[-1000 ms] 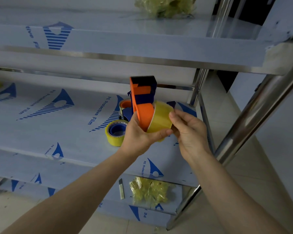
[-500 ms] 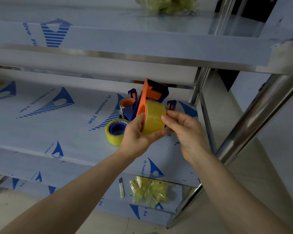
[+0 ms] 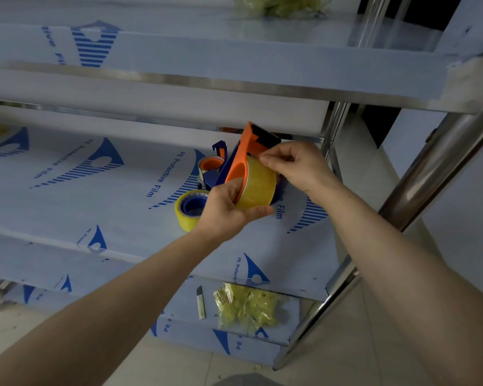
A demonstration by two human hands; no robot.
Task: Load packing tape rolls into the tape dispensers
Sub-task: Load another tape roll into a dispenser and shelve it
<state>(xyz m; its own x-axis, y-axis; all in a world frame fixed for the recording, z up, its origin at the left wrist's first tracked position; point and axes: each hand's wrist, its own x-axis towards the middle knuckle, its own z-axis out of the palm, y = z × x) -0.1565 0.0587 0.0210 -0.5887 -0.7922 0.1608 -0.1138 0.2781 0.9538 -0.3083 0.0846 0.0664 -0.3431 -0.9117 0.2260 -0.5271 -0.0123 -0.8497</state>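
My left hand (image 3: 229, 208) holds an orange tape dispenser (image 3: 241, 160) with a yellowish clear tape roll (image 3: 258, 186) mounted on it, above the middle shelf (image 3: 95, 196). Its dark blue cutter end points up and away. My right hand (image 3: 296, 165) pinches at the top edge of the roll with thumb and forefinger, close to the dispenser's neck. On the shelf behind lie a yellow tape roll with a blue core (image 3: 190, 208) and another tape roll with an orange core (image 3: 209, 165) in a blue dispenser (image 3: 219, 147).
The upper shelf (image 3: 234, 76) overhangs just above the dispenser. A steel post (image 3: 435, 168) slants along the right. On the bottom shelf lie a utility knife (image 3: 200, 302) and crumpled yellow film (image 3: 247, 306). More crumpled film (image 3: 276, 4) sits on top.
My left hand tilted the dispenser so its cutter end leans away and right. My right hand rose from the roll's side to its top edge, fingers now pinching there.
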